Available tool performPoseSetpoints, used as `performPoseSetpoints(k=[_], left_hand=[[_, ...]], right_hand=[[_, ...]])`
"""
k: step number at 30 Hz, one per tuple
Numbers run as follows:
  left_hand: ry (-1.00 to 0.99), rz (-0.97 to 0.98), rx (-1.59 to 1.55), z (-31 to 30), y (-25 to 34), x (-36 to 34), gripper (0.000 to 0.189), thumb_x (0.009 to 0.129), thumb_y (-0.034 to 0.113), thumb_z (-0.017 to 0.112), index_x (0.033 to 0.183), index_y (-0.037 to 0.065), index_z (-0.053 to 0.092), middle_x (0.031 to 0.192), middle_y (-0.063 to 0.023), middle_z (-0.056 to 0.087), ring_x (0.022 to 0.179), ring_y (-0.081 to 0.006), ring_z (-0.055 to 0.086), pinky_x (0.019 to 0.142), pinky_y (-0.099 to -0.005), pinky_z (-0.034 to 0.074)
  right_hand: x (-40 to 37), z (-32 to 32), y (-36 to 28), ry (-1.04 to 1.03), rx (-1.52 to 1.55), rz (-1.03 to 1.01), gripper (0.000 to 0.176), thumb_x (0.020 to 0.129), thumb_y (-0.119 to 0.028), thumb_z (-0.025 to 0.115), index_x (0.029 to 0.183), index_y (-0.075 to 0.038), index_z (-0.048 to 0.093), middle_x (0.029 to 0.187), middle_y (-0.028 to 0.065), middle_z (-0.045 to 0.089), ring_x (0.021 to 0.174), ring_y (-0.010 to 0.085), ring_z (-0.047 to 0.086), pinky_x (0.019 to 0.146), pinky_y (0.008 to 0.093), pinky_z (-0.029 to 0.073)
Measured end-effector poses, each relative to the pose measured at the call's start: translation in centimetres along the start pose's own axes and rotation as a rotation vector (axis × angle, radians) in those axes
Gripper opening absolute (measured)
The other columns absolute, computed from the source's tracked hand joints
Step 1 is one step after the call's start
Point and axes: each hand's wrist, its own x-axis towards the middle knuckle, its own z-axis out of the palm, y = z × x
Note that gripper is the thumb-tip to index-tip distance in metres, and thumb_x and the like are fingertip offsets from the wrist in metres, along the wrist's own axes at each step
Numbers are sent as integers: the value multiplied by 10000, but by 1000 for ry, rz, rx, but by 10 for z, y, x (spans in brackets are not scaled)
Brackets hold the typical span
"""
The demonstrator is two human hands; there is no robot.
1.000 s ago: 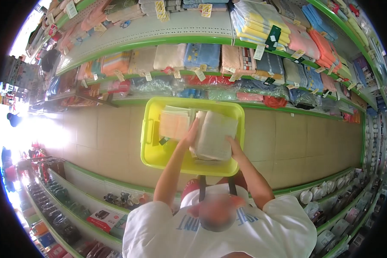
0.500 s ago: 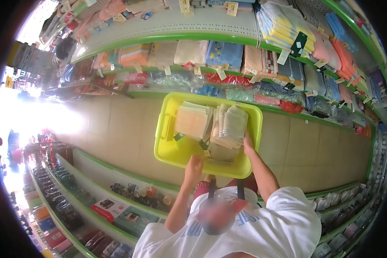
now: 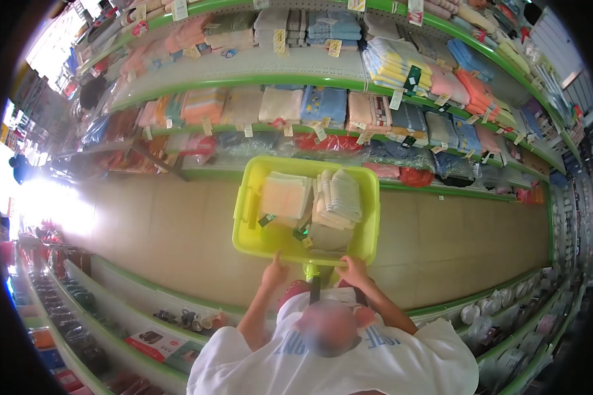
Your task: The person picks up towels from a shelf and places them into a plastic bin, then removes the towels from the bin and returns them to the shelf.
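A yellow plastic basket (image 3: 241, 242) is in front of me, in the middle of the view. Inside on its left lies a stack of pale peach folded towels (image 3: 284, 196); to the right is a stack of white and beige folded towels (image 3: 339, 197), with a grey-beige towel (image 3: 329, 238) nearer me. Small dark green tags show among them. My left hand (image 3: 275, 271) is closed at the basket's near rim, one digit over the edge, the others partly hidden. My right hand (image 3: 354, 270) grips the same rim farther right.
Beyond the basket, green-edged shelves (image 3: 230, 80) carry folded towels with price tags and plastic-wrapped goods. Low shelves behind me hold boxes (image 3: 155, 339) and cups on the left and dishes (image 3: 484, 306) on the right. Beige tiled floor (image 3: 171, 224) runs between.
My right hand has come out of the basket, from beside the white towels to the near rim. My left hand has moved down and left to the rim. The view has shifted.
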Motion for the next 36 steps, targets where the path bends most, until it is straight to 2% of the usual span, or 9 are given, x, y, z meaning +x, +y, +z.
performPoseSetpoints(k=[5, 10, 14, 17, 19, 21, 29, 32, 36], left_hand=[[48, -8, -240, 10, -14, -17, 746, 848, 190, 578, 1468, 146, 164, 837, -147, 673, 753, -284, 679, 685, -389, 531], [162, -67, -317, 31, -70, -69, 694, 862, 188, 581, 1447, 117, 214, 907, -140, 665, 722, -217, 676, 667, -348, 532], [-3, -169, -222, 22, -146, -133, 558, 871, 188, 581, 1365, 62, 357, 921, -136, 657, 708, -197, 674, 630, -317, 531], [59, -439, -527, 27, -222, -162, 412, 885, 178, 570, 1257, 30, 471, 901, -116, 654, 672, -180, 647, 528, -277, 490], [-43, -502, -676, 34, -293, -173, 392, 861, 272, 604, 1197, 75, 566, 863, -78, 653, 699, -190, 624, 656, -351, 516], [-145, -556, -726, 25, -330, -187, 377, 868, 268, 593, 1189, 73, 558, 879, -86, 651, 703, -198, 628, 646, -355, 517], [-225, -504, -682, -99, -435, -139, 320, 895, 251, 547, 1155, 65, 525, 941, -117, 641, 718, -229, 641, 602, -371, 521], [-58, -555, -797, -172, -459, -101, 299, 906, 244, 530, 1142, 62, 513, 964, -129, 637, 724, -240, 646, 586, -377, 522], [188, -598, -890, -281, -468, -58, 355, 873, 188, 529, 1164, -15, 519, 926, -184, 655, 645, -225, 628, 515, -326, 496]], right_hand=[[-9, 15, -1, 35, -240, -102, 421, 725, -337, 702, 1075, -132, 588, 1077, 79, 590, 1065, 289, 520, 931, 450, 345], [0, 16, -8, 22, -305, 33, 379, 716, -291, 668, 1050, -122, 606, 1049, 68, 601, 1030, 273, 536, 897, 445, 353], [-10, 25, -7, 126, -263, -2, 318, 729, -238, 643, 1024, -120, 618, 1013, 67, 617, 1009, 262, 542, 895, 429, 360], [-6, 26, -10, 106, -245, 75, 299, 742, -238, 643, 1015, -118, 626, 1035, 70, 627, 1032, 263, 545, 916, 399, 362], [1, 28, -12, 8, -219, 207, 315, 751, -263, 647, 1029, -115, 632, 1055, 70, 629, 1063, 267, 542, 962, 395, 349], [2, 30, -20, -3, -245, 285, 336, 750, -275, 649, 1043, -113, 633, 1058, 85, 631, 1076, 280, 535, 991, 401, 335], [-1, 79, -88, 261, -486, 491, 495, 786, -308, 613, 1211, -62, 550, 1300, 132, 489, 1260, 297, 397, 1090, 464, 261], [22, 102, -134, 143, -285, 615, 501, 793, -315, 604, 1220, -60, 546, 1271, 138, 508, 1270, 297, 393, 1082, 468, 271], [43, 148, -201, 143, -285, 430, 468, 783, -307, 605, 1167, -43, 569, 1205, 176, 541, 1242, 326, 421, 1057, 452, 308]])
